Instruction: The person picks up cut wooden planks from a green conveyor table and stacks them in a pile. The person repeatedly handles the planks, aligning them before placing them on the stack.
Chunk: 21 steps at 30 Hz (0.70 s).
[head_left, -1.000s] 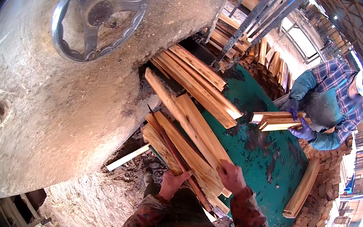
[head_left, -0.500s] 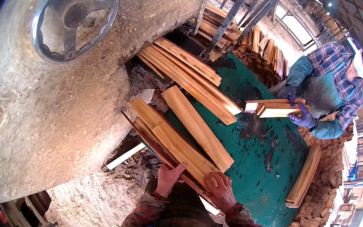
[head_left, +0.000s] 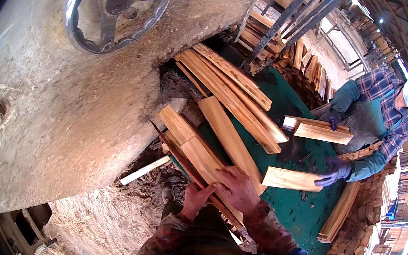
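My left hand (head_left: 197, 199) is closed on a thin, dark-edged wooden slat (head_left: 176, 151) along the near side of the boards. Beside it, my right hand (head_left: 240, 189) bends over the same slat with its fingertips drawn together, close to my left fingers. Pale boards (head_left: 200, 153) lie right against the slat, partly covered by my right hand. Another single board (head_left: 230, 140) rests just beyond, angled across the green table (head_left: 286, 204).
Several long boards (head_left: 233, 100) extend from under the machine with a handwheel (head_left: 120, 2). Across the table a co-worker in purple gloves (head_left: 336, 173) holds a short board (head_left: 292, 179). More boards (head_left: 338, 215) line the right edge, near stacked wood (head_left: 359, 233).
My right hand has moved left along the boards, towards my left hand. The co-worker's hands have separated, one bringing a short board nearer to me. The whole view has shifted slightly.
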Tool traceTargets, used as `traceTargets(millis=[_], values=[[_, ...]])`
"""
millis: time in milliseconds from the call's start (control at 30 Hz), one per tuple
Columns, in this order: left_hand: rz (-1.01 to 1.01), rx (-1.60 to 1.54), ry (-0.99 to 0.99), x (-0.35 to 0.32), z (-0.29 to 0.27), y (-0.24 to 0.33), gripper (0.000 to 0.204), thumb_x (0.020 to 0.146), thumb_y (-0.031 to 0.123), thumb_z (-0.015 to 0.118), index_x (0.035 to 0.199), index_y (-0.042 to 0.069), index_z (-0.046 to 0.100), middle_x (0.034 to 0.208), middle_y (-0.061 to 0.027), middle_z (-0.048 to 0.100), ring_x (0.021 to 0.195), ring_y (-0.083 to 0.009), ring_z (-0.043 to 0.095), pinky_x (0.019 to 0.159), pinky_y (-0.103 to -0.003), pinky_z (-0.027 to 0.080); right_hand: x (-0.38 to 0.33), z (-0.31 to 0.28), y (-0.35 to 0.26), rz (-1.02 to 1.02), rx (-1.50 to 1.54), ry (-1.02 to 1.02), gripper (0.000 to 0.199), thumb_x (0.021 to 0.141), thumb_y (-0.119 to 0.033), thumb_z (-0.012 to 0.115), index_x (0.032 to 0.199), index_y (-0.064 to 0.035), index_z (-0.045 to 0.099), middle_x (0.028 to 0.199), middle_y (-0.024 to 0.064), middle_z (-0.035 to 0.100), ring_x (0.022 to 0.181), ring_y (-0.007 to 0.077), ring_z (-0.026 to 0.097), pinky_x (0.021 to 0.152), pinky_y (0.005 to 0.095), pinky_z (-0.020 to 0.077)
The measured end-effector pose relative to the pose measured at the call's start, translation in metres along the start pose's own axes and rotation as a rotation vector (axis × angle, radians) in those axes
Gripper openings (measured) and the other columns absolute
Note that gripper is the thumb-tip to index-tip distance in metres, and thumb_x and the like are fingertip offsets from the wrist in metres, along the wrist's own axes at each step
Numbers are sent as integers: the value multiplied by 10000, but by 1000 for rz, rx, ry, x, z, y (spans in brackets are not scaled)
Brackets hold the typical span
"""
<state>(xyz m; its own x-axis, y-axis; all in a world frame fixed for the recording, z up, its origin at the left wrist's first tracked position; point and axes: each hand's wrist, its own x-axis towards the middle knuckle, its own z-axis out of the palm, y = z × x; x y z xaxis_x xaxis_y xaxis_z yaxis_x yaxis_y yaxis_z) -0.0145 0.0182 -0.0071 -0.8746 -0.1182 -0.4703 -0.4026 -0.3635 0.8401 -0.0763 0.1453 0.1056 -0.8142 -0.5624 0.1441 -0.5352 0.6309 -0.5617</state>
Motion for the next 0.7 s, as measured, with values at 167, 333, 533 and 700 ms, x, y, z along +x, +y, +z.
traceTargets(millis=[167, 333, 533, 700], values=[[-67, 46, -19, 0, -4, 2, 310, 809, 166, 764, 1016, -36, 651, 854, -58, 694, 745, -129, 647, 639, -279, 538, 61, 22, 2, 38, -11, 19, 301, 806, -143, 672, 1071, -12, 619, 985, 172, 616, 875, 364, 610, 732, 421, 515], [91, -80, -27, 0, -3, -5, 336, 812, 161, 766, 1043, -40, 627, 898, -77, 694, 789, -127, 651, 671, -286, 545, 136, 44, 53, 6, -155, 135, 261, 808, -153, 648, 1037, -29, 620, 959, 175, 606, 870, 370, 605, 739, 439, 506], [-11, -14, -87, 4, -8, -7, 346, 817, 153, 765, 1063, -38, 614, 954, -84, 690, 858, -121, 647, 735, -276, 539, 210, 57, 94, 111, -387, 108, 248, 775, -179, 670, 974, -40, 620, 961, 163, 587, 906, 373, 597, 751, 475, 495], [64, -73, -33, 6, -7, -22, 350, 814, 224, 771, 1003, -44, 649, 881, -78, 703, 824, -120, 655, 706, -272, 533, 230, 78, 106, 187, -474, 93, 213, 755, -182, 655, 927, -60, 627, 955, 141, 580, 908, 399, 582, 724, 511, 477]])
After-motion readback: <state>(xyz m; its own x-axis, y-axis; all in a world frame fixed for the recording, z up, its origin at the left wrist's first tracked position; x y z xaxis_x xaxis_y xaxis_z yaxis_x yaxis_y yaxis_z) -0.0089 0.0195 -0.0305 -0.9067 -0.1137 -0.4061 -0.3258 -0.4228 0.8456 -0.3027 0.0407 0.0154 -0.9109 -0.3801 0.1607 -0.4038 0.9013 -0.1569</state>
